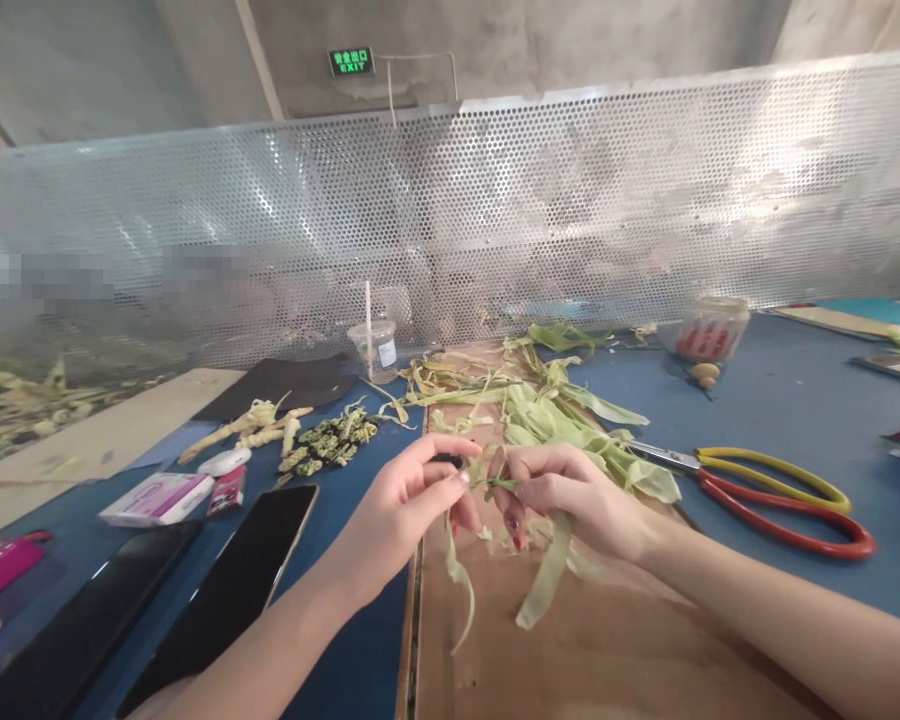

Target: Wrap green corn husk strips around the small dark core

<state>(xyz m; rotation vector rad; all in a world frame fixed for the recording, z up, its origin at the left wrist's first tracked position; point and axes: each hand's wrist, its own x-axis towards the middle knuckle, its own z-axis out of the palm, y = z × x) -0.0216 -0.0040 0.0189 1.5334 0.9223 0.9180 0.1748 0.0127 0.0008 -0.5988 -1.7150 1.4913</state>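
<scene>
- A thin, twisted piece of green-and-cream husk-like strip is sitting between the fingertips, above the brown flat board; a broad pale-green ribbon is dangling below it.
- The left hand is pinching narrowly at its left end; the right hand is gripping its right side, fingers curled close.
- It is probably feeling light, limp and easily torn, so the bunched middle is offering the surest hold.
- Loose pale-green leafy husks are lying across the board's far part.
- Red-and-yellow-handled metal scissors are resting at the board's right.
</scene>
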